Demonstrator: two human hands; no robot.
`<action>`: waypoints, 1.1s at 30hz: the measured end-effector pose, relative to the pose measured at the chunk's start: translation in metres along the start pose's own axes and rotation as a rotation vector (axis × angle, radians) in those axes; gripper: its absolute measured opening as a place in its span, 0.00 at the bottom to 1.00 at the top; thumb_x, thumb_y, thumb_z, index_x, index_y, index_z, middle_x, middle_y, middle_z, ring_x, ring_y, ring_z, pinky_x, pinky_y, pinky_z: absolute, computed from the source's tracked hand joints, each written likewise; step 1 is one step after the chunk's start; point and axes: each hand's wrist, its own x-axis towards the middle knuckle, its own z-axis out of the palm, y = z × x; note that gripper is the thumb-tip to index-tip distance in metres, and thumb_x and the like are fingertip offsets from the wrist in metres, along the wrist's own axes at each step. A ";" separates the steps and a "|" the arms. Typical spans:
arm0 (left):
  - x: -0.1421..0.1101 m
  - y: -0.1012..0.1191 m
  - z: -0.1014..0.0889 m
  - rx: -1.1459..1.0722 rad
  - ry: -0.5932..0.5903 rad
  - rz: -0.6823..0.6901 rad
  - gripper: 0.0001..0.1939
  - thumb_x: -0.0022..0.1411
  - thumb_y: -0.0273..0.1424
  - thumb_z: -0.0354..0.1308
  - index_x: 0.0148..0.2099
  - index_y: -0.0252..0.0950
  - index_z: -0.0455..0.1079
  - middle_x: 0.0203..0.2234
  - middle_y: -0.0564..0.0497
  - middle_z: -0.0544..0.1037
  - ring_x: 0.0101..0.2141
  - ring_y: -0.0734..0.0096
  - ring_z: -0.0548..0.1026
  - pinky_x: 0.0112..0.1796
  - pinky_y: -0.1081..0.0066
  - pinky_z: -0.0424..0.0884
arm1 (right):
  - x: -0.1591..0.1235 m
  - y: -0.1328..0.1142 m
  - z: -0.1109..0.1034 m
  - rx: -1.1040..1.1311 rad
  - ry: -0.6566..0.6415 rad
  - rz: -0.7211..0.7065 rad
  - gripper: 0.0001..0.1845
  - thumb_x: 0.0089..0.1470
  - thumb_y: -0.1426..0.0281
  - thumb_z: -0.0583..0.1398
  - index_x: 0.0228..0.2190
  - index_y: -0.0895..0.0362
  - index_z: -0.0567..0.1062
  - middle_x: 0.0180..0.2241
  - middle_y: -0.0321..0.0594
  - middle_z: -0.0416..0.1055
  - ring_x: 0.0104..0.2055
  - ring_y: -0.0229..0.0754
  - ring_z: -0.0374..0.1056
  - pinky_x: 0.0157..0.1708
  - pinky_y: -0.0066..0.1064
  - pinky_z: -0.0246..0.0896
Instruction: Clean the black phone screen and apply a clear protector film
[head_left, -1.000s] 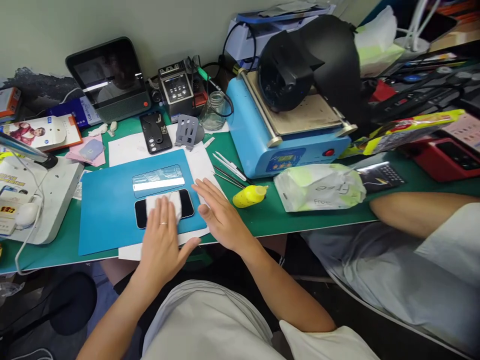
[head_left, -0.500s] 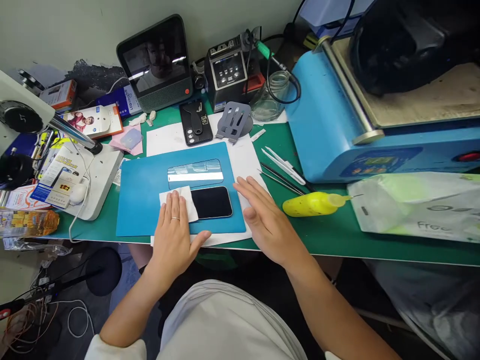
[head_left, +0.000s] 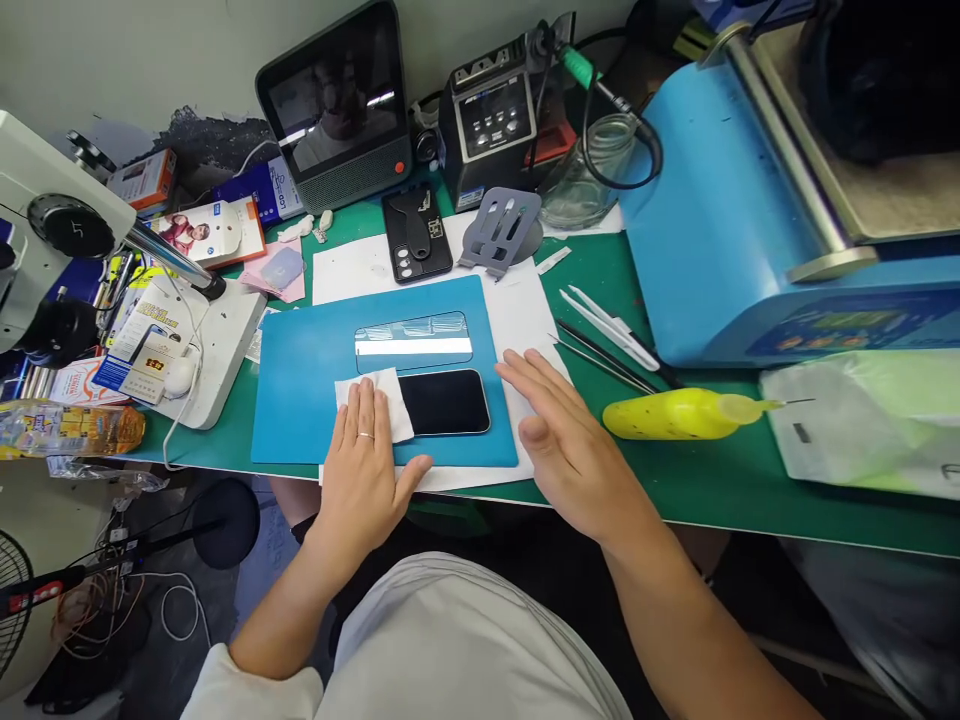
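My left hand (head_left: 364,470) lies flat with fingers stretched over a white wipe (head_left: 397,402), pressing it on the left end of a smartphone (head_left: 448,402). The phone lies face up, its screen dark, on a blue mat (head_left: 300,370). Just behind it rests a clear screen protector (head_left: 414,340) with a dark outline and a white reflection across it. To the right of the phone, my right hand (head_left: 566,440) hovers near the mat's edge, fingers extended and thumb apart, holding nothing.
A yellow squeeze bottle (head_left: 667,414) with a needle tip lies at right, tweezers (head_left: 607,360) behind it. Farther back stand a phone stand (head_left: 504,228), a black phone case (head_left: 416,235), a soldering station (head_left: 491,125) and a blue heating machine (head_left: 697,220). A microscope base (head_left: 225,350) is at left.
The view has shifted a little, so the whole bench appears moved to the right. Both hands keep nearly the same pose, the left one still flat on the wipe.
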 end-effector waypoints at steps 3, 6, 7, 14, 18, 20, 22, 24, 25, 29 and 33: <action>-0.013 0.006 -0.002 0.007 0.012 0.009 0.43 0.78 0.50 0.43 0.79 0.25 0.36 0.75 0.26 0.49 0.75 0.39 0.46 0.68 0.39 0.60 | 0.001 0.000 0.000 -0.003 -0.001 -0.015 0.39 0.69 0.43 0.43 0.69 0.48 0.65 0.72 0.43 0.61 0.76 0.54 0.51 0.72 0.57 0.56; -0.019 0.004 -0.004 0.001 -0.003 0.024 0.42 0.78 0.49 0.43 0.79 0.26 0.36 0.75 0.26 0.50 0.75 0.40 0.45 0.67 0.38 0.61 | 0.002 0.000 0.000 -0.011 -0.007 -0.035 0.39 0.69 0.43 0.42 0.70 0.47 0.64 0.72 0.42 0.61 0.77 0.54 0.51 0.72 0.58 0.56; -0.017 0.003 -0.004 0.003 -0.004 0.021 0.42 0.78 0.49 0.43 0.79 0.26 0.37 0.75 0.26 0.50 0.75 0.39 0.45 0.67 0.38 0.61 | 0.002 0.000 0.000 -0.018 -0.009 -0.040 0.39 0.69 0.43 0.42 0.70 0.47 0.64 0.72 0.42 0.60 0.77 0.54 0.50 0.72 0.58 0.55; 0.034 0.035 0.007 0.001 0.021 0.072 0.47 0.76 0.55 0.39 0.75 0.17 0.47 0.74 0.22 0.51 0.75 0.37 0.48 0.70 0.42 0.56 | 0.000 0.006 0.003 0.015 0.019 -0.025 0.45 0.68 0.42 0.43 0.76 0.51 0.45 0.73 0.51 0.58 0.76 0.56 0.51 0.71 0.58 0.56; 0.056 0.070 0.016 -0.016 0.016 0.149 0.49 0.74 0.58 0.42 0.74 0.14 0.51 0.74 0.23 0.52 0.74 0.38 0.49 0.72 0.47 0.52 | -0.002 0.010 0.003 0.086 0.042 -0.024 0.48 0.67 0.40 0.42 0.76 0.52 0.38 0.72 0.56 0.59 0.76 0.57 0.52 0.70 0.61 0.54; 0.055 0.078 0.018 -0.015 0.035 0.149 0.48 0.75 0.56 0.42 0.74 0.14 0.51 0.74 0.24 0.52 0.74 0.37 0.50 0.71 0.47 0.52 | -0.003 0.010 0.003 0.096 0.042 -0.012 0.48 0.67 0.40 0.43 0.76 0.51 0.40 0.72 0.56 0.59 0.76 0.57 0.51 0.71 0.62 0.53; 0.044 0.077 0.018 -0.013 0.037 0.172 0.46 0.76 0.55 0.40 0.74 0.15 0.52 0.73 0.24 0.53 0.74 0.37 0.53 0.70 0.47 0.55 | -0.003 0.008 0.002 0.098 0.038 0.004 0.48 0.67 0.40 0.43 0.76 0.51 0.41 0.72 0.55 0.59 0.77 0.56 0.50 0.71 0.61 0.53; 0.027 0.069 0.014 -0.011 0.008 0.209 0.45 0.77 0.54 0.39 0.74 0.16 0.51 0.74 0.25 0.53 0.73 0.37 0.56 0.69 0.47 0.58 | -0.003 0.007 0.001 0.087 0.026 0.008 0.48 0.67 0.40 0.43 0.76 0.51 0.42 0.72 0.54 0.59 0.77 0.56 0.50 0.71 0.59 0.54; 0.019 0.062 0.012 -0.006 -0.003 0.223 0.45 0.77 0.54 0.40 0.74 0.17 0.50 0.74 0.25 0.52 0.73 0.37 0.56 0.68 0.47 0.59 | -0.004 0.006 0.000 0.079 0.019 0.005 0.47 0.67 0.40 0.43 0.76 0.51 0.42 0.73 0.53 0.59 0.77 0.55 0.49 0.72 0.58 0.54; -0.002 0.025 0.001 0.033 -0.030 0.140 0.42 0.78 0.50 0.40 0.76 0.19 0.46 0.74 0.24 0.50 0.74 0.39 0.52 0.69 0.45 0.58 | -0.003 0.004 -0.001 0.041 0.000 -0.009 0.44 0.68 0.41 0.41 0.76 0.47 0.43 0.73 0.49 0.58 0.77 0.54 0.50 0.72 0.55 0.55; 0.000 0.001 -0.003 0.060 -0.018 0.027 0.40 0.79 0.48 0.40 0.77 0.21 0.43 0.74 0.24 0.51 0.75 0.40 0.50 0.69 0.43 0.57 | -0.003 0.003 -0.001 -0.002 0.006 -0.018 0.42 0.69 0.43 0.41 0.76 0.46 0.44 0.73 0.46 0.59 0.77 0.54 0.50 0.72 0.54 0.57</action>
